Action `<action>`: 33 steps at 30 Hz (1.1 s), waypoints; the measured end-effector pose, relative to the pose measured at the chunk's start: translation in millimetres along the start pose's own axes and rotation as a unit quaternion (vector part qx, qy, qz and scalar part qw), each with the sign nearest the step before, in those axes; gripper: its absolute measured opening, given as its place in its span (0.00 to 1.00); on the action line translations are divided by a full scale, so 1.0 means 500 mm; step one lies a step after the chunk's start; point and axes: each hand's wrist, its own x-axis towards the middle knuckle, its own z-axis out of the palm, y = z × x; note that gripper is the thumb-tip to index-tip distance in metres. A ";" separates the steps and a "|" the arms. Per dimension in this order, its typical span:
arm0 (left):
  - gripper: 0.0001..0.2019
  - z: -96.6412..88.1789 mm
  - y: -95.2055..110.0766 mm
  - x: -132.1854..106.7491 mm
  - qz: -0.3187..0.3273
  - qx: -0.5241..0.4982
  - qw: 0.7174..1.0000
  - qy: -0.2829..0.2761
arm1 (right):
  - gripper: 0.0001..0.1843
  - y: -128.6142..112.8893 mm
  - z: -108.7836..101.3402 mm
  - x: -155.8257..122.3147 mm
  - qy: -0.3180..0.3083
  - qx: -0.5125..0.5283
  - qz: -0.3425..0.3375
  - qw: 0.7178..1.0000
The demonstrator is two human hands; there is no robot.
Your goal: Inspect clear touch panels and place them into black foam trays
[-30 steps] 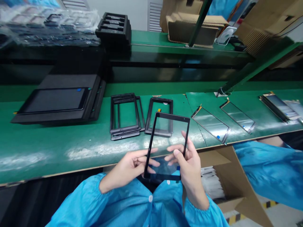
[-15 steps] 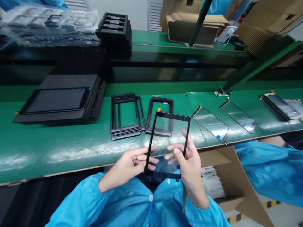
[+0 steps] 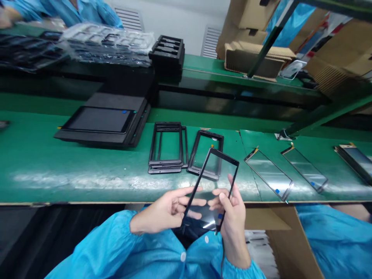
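Observation:
A clear glass touch panel with a black border (image 3: 215, 177) is tilted in front of me, over the bench's front edge. My left hand (image 3: 164, 211) grips its lower left edge, thumb in front and fingers stretched behind the glass. On the right edge, my right hand (image 3: 235, 219) holds it between thumb and fingers; the fingertips show through the pane. Just beyond the panel lies a black frame (image 3: 193, 149), partly covered by it from this angle. A small stack of similar black frames (image 3: 151, 155) lies to the left of that one.
Two glass panels with blue tabs (image 3: 269, 172) (image 3: 305, 166) lie on the green bench (image 3: 95, 166) to the right. Dark screens (image 3: 356, 159) are stacked farther right. At left, a screen (image 3: 100, 119) rests on black foam sheets (image 3: 87, 137). A co-worker's blue sleeve (image 3: 337, 240) is at lower right.
My view has swung left, so the bench items appear farther right. The glass panel is tilted a little more clockwise, still in both hands.

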 end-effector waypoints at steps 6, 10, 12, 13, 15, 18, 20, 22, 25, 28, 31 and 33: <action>0.37 -0.009 -0.004 0.002 0.014 0.039 0.999 0.001 | 0.48 0.001 0.012 -0.004 -0.018 0.017 0.015 1.000; 0.46 -0.015 0.019 0.012 0.063 0.045 0.996 0.039 | 0.47 0.010 0.016 -0.025 -0.054 -0.018 0.026 0.998; 0.48 -0.014 0.035 0.020 0.074 0.034 0.996 0.038 | 0.45 0.017 0.016 -0.037 -0.063 -0.027 0.028 0.997; 0.47 -0.012 0.042 0.024 0.076 0.031 0.996 0.038 | 0.43 0.021 0.015 -0.042 -0.062 -0.027 0.028 0.997; 0.41 -0.007 0.056 0.031 0.078 0.035 0.995 0.041 | 0.42 0.027 0.014 -0.049 -0.061 -0.020 0.028 0.998; 0.35 -0.001 0.070 0.037 0.074 0.035 0.995 0.048 | 0.43 0.033 0.012 -0.054 -0.058 -0.007 0.027 0.998; 0.33 0.001 0.075 0.038 0.069 0.035 0.995 0.059 | 0.42 0.037 0.013 -0.051 -0.049 0.002 0.025 0.998; 0.31 0.001 0.071 0.037 0.070 0.046 0.993 0.078 | 0.41 0.042 0.016 -0.044 -0.030 0.023 0.021 0.999; 0.26 -0.006 0.042 0.029 0.076 0.043 0.990 0.110 | 0.38 0.050 0.018 -0.028 0.005 0.051 0.005 0.999; 0.24 -0.017 0.006 0.020 0.084 0.018 0.983 0.163 | 0.29 0.060 0.019 -0.021 0.014 0.059 -0.017 0.998; 0.26 -0.024 -0.005 0.014 0.100 0.030 0.968 0.226 | 0.18 0.075 0.015 -0.031 0.002 0.058 -0.027 0.998; 0.27 -0.024 0.007 0.010 0.108 0.053 0.961 0.247 | 0.15 0.085 0.010 -0.045 -0.003 0.052 -0.023 0.998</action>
